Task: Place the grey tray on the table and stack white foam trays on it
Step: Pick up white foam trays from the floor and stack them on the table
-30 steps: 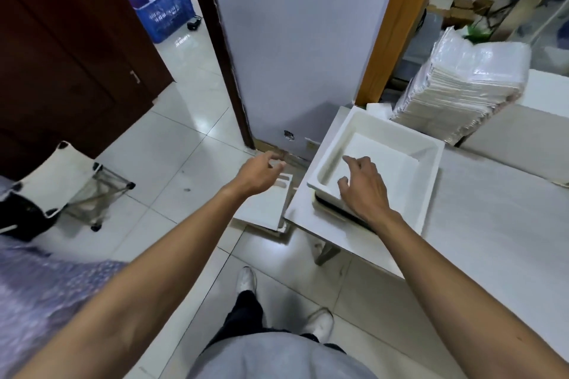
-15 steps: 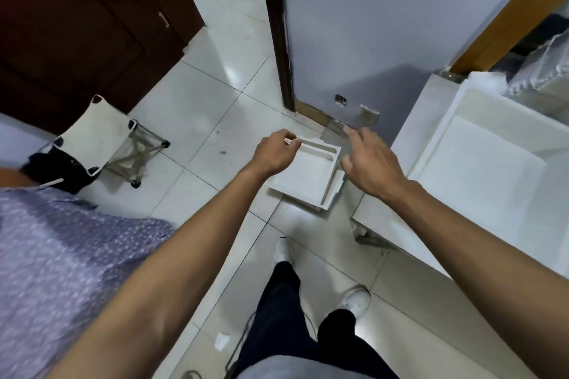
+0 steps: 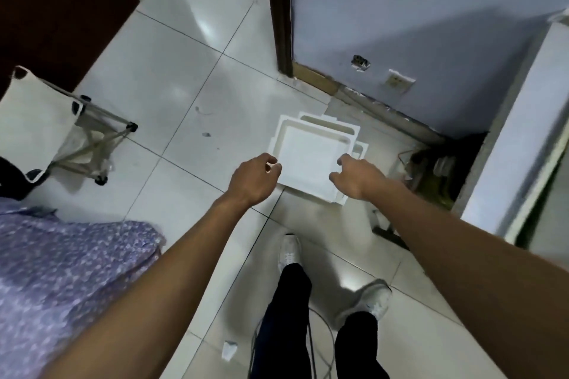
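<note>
1. The left hand is at the left edge of the top white foam tray, fingers curled in toward the rim. Can't really tell whether they're actually pinching it or just touching.
2. The right hand is at the same tray's right edge, fingers bent and loosely apart, near the rim. Grip isn't clear there either.
3. That tray sits on a small messy pile of white foam trays on the tiled floor, corners poking out behind and to the right.
4. The pile is close to the blue-grey wall, just beside the table edge on the right.
5. Further out: a folding stool on the left, purple patterned fabric lower left, and the person's white shoes below the hands.
</note>
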The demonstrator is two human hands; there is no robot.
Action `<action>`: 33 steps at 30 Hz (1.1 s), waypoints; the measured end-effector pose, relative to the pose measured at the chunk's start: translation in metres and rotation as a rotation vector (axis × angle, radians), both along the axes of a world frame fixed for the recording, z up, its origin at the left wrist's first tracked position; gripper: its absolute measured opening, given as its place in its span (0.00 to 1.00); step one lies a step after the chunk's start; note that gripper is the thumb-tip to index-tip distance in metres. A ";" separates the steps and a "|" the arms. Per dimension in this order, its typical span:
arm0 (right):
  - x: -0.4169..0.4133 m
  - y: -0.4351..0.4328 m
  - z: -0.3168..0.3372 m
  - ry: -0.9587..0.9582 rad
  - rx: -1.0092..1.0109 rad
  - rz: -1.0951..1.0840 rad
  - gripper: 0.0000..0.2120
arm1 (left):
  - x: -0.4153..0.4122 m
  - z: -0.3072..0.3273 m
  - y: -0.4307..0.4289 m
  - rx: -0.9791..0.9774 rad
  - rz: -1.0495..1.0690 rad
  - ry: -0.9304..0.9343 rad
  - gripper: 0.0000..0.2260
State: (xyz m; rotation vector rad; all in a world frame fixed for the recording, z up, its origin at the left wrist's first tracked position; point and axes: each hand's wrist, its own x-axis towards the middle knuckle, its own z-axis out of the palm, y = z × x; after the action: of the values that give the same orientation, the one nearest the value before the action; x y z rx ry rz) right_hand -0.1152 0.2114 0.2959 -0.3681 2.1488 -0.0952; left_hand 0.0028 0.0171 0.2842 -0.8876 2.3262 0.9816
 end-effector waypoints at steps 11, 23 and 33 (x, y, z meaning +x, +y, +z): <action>-0.014 0.005 -0.134 -0.117 0.192 -0.012 0.22 | 0.005 -0.161 -0.034 0.023 0.021 -0.140 0.16; -0.032 0.027 -0.289 -0.103 0.242 -0.229 0.28 | -0.010 -0.315 -0.054 0.053 0.052 -0.149 0.19; -0.025 0.022 -0.335 -0.241 0.022 -0.820 0.12 | -0.025 -0.373 -0.058 0.100 -0.073 -0.229 0.23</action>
State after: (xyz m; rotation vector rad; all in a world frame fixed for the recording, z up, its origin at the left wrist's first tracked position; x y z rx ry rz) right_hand -0.1403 0.2333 -0.0388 0.5314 1.9299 -0.5472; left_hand -0.0221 -0.0409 -0.0890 -0.8230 2.0842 0.9060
